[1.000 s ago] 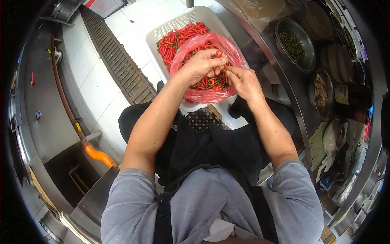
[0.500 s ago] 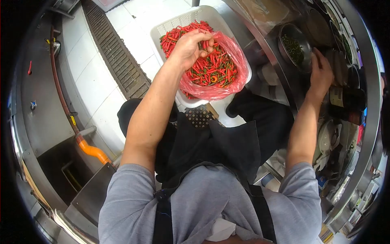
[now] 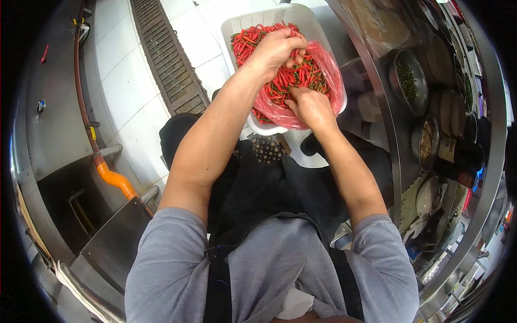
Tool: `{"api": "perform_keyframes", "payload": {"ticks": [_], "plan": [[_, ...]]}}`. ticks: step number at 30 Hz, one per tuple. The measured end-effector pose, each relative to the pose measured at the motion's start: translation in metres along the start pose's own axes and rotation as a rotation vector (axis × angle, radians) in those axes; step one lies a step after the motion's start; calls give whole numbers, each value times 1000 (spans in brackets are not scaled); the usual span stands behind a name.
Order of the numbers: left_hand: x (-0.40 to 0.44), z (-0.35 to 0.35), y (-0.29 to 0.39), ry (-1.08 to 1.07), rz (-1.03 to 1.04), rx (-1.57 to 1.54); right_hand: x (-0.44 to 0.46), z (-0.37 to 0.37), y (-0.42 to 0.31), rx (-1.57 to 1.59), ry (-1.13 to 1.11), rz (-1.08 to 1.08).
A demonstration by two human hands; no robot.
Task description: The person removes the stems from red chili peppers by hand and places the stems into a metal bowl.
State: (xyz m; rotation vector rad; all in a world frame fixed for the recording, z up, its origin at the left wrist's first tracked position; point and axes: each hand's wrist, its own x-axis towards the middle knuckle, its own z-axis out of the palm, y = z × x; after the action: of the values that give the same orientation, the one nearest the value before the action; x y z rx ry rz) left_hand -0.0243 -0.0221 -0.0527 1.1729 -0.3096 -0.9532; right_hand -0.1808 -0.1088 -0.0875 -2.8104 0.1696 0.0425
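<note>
Red chili peppers (image 3: 253,40), some with green stems, fill a white plastic basket (image 3: 229,28) in front of me. Part of the pile lies in an open pinkish-red plastic bag (image 3: 333,67). Over the peppers, my left hand (image 3: 277,51) is curled closed, with red chilies showing between its fingers. My right hand (image 3: 313,106) reaches over the bag's near edge. Its bent fingers dip among the chilies beside the left hand, and whatever the tips pinch is hidden.
On the steel shelf to the right are a metal bowl of chopped green pieces (image 3: 407,81) and a bowl of brownish bits (image 3: 427,141). A floor drain grate (image 3: 171,59) runs along the left. An orange pipe (image 3: 116,177) bends beside the steel cabinet.
My right hand has left the bowl of green pieces and come over to the chilies in the bag. My left hand stays curled over the pile. The view has shifted slightly.
</note>
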Motion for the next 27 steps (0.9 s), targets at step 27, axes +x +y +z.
{"api": "perform_keyframes", "payload": {"ticks": [27], "plan": [[-9,24,-43,-368,-290,41,-32,-53,43,1365,227,446]]}}
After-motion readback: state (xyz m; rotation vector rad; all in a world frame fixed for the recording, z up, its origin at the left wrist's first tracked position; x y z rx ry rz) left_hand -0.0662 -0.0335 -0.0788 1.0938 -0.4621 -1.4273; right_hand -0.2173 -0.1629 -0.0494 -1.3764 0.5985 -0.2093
